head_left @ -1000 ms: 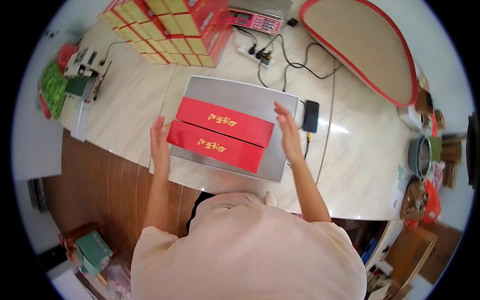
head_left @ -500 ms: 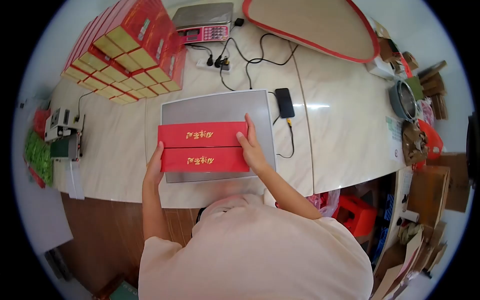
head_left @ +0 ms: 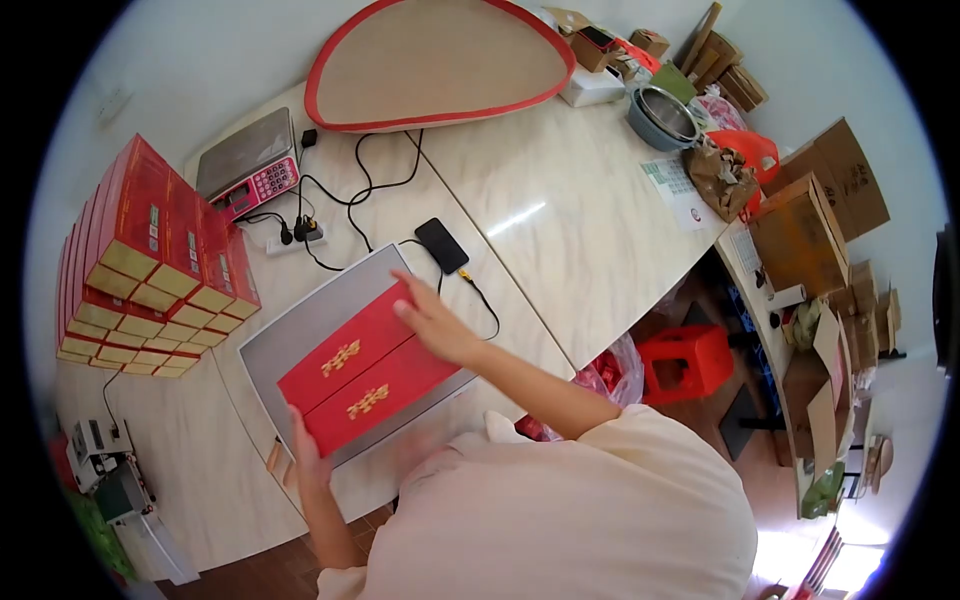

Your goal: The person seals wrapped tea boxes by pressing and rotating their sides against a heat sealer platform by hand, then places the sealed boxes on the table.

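Note:
Two long red gift boxes, an upper one and a lower one, lie side by side with gold characters on top. My left hand presses against their left end, thumb along the edge. At the opposite end, my right hand holds the pair, its fingers over the far corner. Under the boxes is a grey, white-rimmed flat panel on the table. Whether the boxes touch its surface cannot be made out.
Stacked red-and-gold boxes stand at the left, near a pink-and-silver scale. A phone with a cable and a power strip lie behind the panel. A large red-rimmed tray sits at the back; a red stool is below right.
My view has turned toward the right, so the table, panel and boxes appear tilted. Both hands stay at the two ends of the red boxes.

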A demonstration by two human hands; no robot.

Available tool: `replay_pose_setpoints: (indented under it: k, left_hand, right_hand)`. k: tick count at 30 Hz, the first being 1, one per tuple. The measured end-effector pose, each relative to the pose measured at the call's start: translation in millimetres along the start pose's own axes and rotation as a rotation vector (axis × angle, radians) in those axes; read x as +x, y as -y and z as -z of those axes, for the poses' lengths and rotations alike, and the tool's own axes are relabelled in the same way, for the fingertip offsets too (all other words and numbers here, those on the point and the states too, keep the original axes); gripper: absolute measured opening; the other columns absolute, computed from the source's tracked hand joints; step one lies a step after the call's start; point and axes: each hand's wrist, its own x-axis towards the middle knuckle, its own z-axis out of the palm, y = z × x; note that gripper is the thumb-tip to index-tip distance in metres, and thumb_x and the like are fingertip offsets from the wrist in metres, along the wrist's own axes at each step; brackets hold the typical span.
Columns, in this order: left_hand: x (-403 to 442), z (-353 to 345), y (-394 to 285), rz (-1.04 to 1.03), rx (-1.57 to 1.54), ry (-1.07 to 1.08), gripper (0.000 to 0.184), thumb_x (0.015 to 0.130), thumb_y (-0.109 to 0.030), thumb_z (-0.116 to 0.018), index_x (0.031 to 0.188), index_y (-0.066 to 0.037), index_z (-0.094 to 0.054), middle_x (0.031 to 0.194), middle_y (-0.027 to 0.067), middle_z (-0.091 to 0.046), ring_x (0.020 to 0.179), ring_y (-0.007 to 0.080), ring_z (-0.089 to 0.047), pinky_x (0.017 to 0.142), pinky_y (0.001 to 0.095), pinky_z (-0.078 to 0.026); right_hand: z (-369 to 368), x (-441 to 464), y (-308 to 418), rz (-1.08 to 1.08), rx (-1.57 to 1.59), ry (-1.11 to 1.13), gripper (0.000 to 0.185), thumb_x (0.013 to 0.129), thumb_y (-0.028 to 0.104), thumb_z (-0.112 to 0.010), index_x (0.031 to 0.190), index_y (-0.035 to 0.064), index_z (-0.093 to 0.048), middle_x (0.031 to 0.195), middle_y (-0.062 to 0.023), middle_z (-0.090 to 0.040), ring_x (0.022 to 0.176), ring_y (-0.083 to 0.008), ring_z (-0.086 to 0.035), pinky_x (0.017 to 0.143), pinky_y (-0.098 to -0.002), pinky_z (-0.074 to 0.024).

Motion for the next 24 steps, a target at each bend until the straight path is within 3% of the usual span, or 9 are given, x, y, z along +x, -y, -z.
replay_pose_setpoints:
  k: [3, 7, 12, 13, 17, 19, 24]
  left_hand:
    - [-5, -25, 5, 0.025, 0.013, -0.068, 0.069, 0.096, -0.055, -0.038, 0.138, -0.001, -0.037, 0.137, 0.0115, -0.047, 0.123, 0.0221, -0.047, 0.102, 0.0373, -0.039]
    - [-1, -1, 8, 0.012, 0.037, -0.117, 0.071, 0.095, -0.057, -0.037, 0.138, 0.0, -0.037, 0.137, 0.0122, -0.046, 0.124, 0.0218, -0.046, 0.103, 0.0358, -0.037]
    - [-19, 29, -12, -0.074, 0.195, -0.211, 0.073, 0.095, -0.058, -0.036, 0.138, 0.002, -0.038, 0.137, 0.0128, -0.045, 0.124, 0.0214, -0.045, 0.104, 0.0331, -0.034]
    - [-22, 40, -12, -0.083, 0.187, -0.237, 0.073, 0.095, -0.058, -0.036, 0.138, 0.002, -0.038, 0.137, 0.0128, -0.045, 0.124, 0.0214, -0.045, 0.104, 0.0331, -0.034]
    - [-39, 85, -15, -0.098, 0.206, -0.337, 0.073, 0.095, -0.058, -0.035, 0.137, 0.002, -0.039, 0.137, 0.013, -0.046, 0.125, 0.0213, -0.045, 0.104, 0.0334, -0.034]
    - [-49, 102, -21, -0.138, 0.248, -0.366, 0.073, 0.095, -0.058, -0.035, 0.137, 0.002, -0.039, 0.136, 0.0129, -0.047, 0.125, 0.0211, -0.045, 0.105, 0.0337, -0.034]
    - [-65, 120, -36, -0.102, 0.063, -0.387, 0.066, 0.097, -0.053, -0.034, 0.136, 0.001, -0.04, 0.134, 0.0123, -0.049, 0.121, 0.0205, -0.049, 0.103, 0.0343, -0.038]
  right_hand:
    - [16, 6, 8, 0.01, -0.061, 0.033, 0.053, 0.098, 0.025, -0.042, 0.142, 0.0007, -0.026, 0.144, -0.0166, -0.032, 0.136, -0.0274, -0.027, 0.112, -0.0344, -0.0199]
    - [4, 8, 2, -0.017, -0.022, 0.072, 0.05, 0.099, 0.023, -0.04, 0.142, 0.0011, -0.026, 0.144, -0.0152, -0.032, 0.136, -0.0245, -0.027, 0.112, -0.0324, -0.0192]
    - [-45, 16, -22, 0.006, 0.02, 0.116, 0.049, 0.1, 0.024, -0.039, 0.142, 0.0025, -0.026, 0.145, -0.0149, -0.031, 0.137, -0.0244, -0.026, 0.112, -0.032, -0.018]
    - [-56, 18, -17, -0.002, 0.049, 0.118, 0.05, 0.098, 0.023, -0.04, 0.14, -0.0016, -0.028, 0.143, -0.0203, -0.033, 0.135, -0.031, -0.029, 0.112, -0.0356, -0.0208]
    - [-107, 25, -39, 0.029, 0.098, 0.199, 0.049, 0.099, 0.024, -0.039, 0.139, -0.002, -0.028, 0.143, -0.0207, -0.033, 0.135, -0.0316, -0.029, 0.112, -0.036, -0.0212]
    - [-130, 21, -38, -0.018, 0.093, 0.256, 0.048, 0.101, 0.025, -0.037, 0.14, -0.0002, -0.027, 0.143, -0.0179, -0.033, 0.135, -0.0275, -0.029, 0.111, -0.0338, -0.0212]
    - [-168, 13, -40, 0.068, 0.066, 0.207, 0.045, 0.101, 0.025, -0.036, 0.138, -0.0001, -0.031, 0.138, -0.0192, -0.039, 0.132, -0.0289, -0.035, 0.109, -0.035, -0.0252]
